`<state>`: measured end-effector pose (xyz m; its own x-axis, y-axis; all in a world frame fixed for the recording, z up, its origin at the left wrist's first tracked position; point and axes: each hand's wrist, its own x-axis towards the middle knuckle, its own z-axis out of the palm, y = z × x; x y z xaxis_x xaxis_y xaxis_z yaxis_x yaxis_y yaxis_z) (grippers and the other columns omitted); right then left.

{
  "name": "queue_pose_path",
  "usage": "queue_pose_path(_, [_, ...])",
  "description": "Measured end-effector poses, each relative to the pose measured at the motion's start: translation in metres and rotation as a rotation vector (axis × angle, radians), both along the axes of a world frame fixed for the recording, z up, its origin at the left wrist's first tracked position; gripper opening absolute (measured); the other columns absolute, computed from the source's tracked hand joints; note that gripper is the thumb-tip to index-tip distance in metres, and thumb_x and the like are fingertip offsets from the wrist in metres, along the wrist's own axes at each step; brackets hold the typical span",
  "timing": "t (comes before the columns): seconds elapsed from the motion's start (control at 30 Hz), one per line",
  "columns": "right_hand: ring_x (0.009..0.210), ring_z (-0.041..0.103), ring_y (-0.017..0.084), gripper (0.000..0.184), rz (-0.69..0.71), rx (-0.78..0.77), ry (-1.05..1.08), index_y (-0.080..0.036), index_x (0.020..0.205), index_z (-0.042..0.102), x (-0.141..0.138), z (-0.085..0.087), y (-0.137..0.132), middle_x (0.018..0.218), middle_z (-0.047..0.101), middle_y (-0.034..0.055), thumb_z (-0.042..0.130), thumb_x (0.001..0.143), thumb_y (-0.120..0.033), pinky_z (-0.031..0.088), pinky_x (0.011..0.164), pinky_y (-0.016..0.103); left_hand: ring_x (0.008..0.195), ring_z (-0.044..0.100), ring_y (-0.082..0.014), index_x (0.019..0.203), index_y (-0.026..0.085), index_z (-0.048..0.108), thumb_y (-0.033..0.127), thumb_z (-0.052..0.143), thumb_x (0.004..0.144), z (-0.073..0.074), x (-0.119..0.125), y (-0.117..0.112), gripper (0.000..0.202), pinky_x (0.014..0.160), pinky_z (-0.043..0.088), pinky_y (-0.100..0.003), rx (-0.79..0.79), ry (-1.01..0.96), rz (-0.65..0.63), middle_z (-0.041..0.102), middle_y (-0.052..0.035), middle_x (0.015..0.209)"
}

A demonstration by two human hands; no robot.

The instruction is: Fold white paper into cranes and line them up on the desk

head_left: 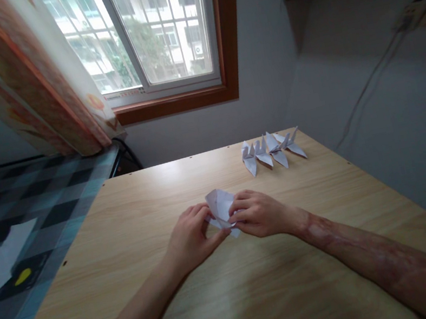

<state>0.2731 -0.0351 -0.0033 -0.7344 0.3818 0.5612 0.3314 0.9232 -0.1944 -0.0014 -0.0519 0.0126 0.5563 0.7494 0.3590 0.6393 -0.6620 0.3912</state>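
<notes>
Between my two hands is a piece of white folded paper (220,206), one flap raised and partly opened out above the table. My left hand (193,233) grips its left and lower edge, thumb stretched along the bottom. On the other side my right hand (259,213) pinches the right edge, its fingers curled over the paper. The fingers hide part of the lower folds. Beyond my right hand, several folded white paper cranes (271,152) stand in a row near the table's far right corner.
The wooden table (153,192) reaches toward the wall under a window (165,30). To the left lies a checked cloth surface (64,180) with white paper sheets (3,259) on it. A curtain (53,72) hangs at the left. A cable (365,88) runs down the right wall.
</notes>
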Motion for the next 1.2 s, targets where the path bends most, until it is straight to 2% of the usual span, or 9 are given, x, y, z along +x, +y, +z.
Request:
queue_pose_path(0.13, [0.095,0.071,0.024,0.01,0.005,-0.059,0.008,-0.025,0.108,0.078,0.0,0.001,-0.002,0.104,0.077,0.0069,0.07,0.102,-0.023,0.056,0.092,0.04,0.118,0.073,-0.0328,0.106,0.024,0.071,0.048,0.084,0.092,-0.002,0.0,0.001,0.031,0.103,0.057,-0.05,0.01,-0.006,0.004,0.078,-0.0109,0.129])
queue_pose_path(0.3, [0.094,0.071,0.023,0.009,-0.027,-0.209,0.066,-0.023,0.102,0.076,-0.001,0.004,-0.004,0.103,0.076,0.0077,0.069,0.103,-0.019,0.056,0.087,0.036,0.112,0.073,-0.0317,0.11,0.025,0.073,0.052,0.082,0.094,0.001,0.001,-0.001,0.033,0.1,0.058,-0.049,-0.004,-0.006,0.006,0.079,-0.0096,0.122])
queue_pose_path(0.4, [0.094,0.07,0.023,0.009,-0.034,-0.26,0.081,-0.022,0.106,0.076,0.0,0.006,-0.005,0.103,0.075,0.0079,0.071,0.1,-0.018,0.055,0.085,0.036,0.111,0.074,-0.0311,0.109,0.025,0.073,0.053,0.078,0.097,0.003,0.001,-0.002,0.031,0.098,0.058,-0.048,-0.015,-0.008,0.018,0.079,-0.0094,0.119])
queue_pose_path(0.5, [0.092,0.068,0.023,0.013,-0.028,-0.23,0.035,-0.023,0.111,0.078,0.001,0.007,-0.005,0.102,0.073,0.0072,0.078,0.099,-0.027,0.054,0.084,0.036,0.114,0.073,-0.0305,0.105,0.024,0.072,0.051,0.075,0.1,0.004,0.0,-0.003,0.027,0.1,0.058,-0.048,-0.023,-0.027,0.011,0.079,-0.0102,0.124])
queue_pose_path(0.63, [0.091,0.066,0.023,0.019,-0.012,-0.159,-0.015,-0.024,0.106,0.08,0.0,0.008,-0.004,0.1,0.072,0.0062,0.082,0.099,-0.042,0.052,0.085,0.036,0.118,0.073,-0.0294,0.101,0.025,0.07,0.046,0.066,0.106,0.008,-0.001,-0.003,0.022,0.103,0.058,-0.048,-0.046,-0.059,-0.008,0.078,-0.0103,0.132])
queue_pose_path(0.73, [0.095,0.066,0.024,0.03,-0.044,-0.127,-0.051,-0.024,0.106,0.081,-0.002,0.008,-0.005,0.104,0.073,0.0071,0.082,0.098,-0.053,0.052,0.089,0.038,0.116,0.072,-0.0282,0.1,0.025,0.072,0.041,0.05,0.113,0.011,0.001,-0.004,0.029,0.105,0.057,-0.047,-0.07,-0.07,-0.016,0.078,-0.01,0.128])
queue_pose_path(0.83, [0.093,0.064,0.025,0.035,-0.098,-0.088,-0.108,-0.024,0.099,0.08,-0.006,0.008,-0.008,0.097,0.071,0.0066,0.08,0.098,-0.059,0.051,0.09,0.039,0.112,0.071,-0.0281,0.106,0.025,0.073,0.039,0.04,0.115,0.013,0.003,-0.003,0.038,0.104,0.056,-0.047,-0.075,-0.067,-0.023,0.079,-0.0103,0.118])
queue_pose_path(0.97, [0.093,0.063,0.024,0.03,-0.13,-0.063,-0.127,-0.023,0.092,0.078,-0.011,0.005,-0.011,0.09,0.07,0.0056,0.076,0.103,-0.051,0.05,0.091,0.039,0.107,0.07,-0.0288,0.109,0.025,0.074,0.039,0.035,0.116,0.013,0.004,-0.001,0.042,0.102,0.057,-0.047,-0.074,-0.033,-0.015,0.077,-0.0105,0.108])
queue_pose_path(1.2, [0.089,0.065,0.021,0.026,-0.11,-0.196,0.011,-0.023,0.084,0.077,-0.013,0.0,-0.007,0.085,0.072,0.0028,0.074,0.107,-0.033,0.048,0.088,0.035,0.115,0.069,-0.0295,0.11,0.024,0.072,0.035,0.038,0.115,0.011,0.002,-0.002,0.036,0.106,0.055,-0.049,-0.071,-0.013,-0.029,0.077,-0.0111,0.118])
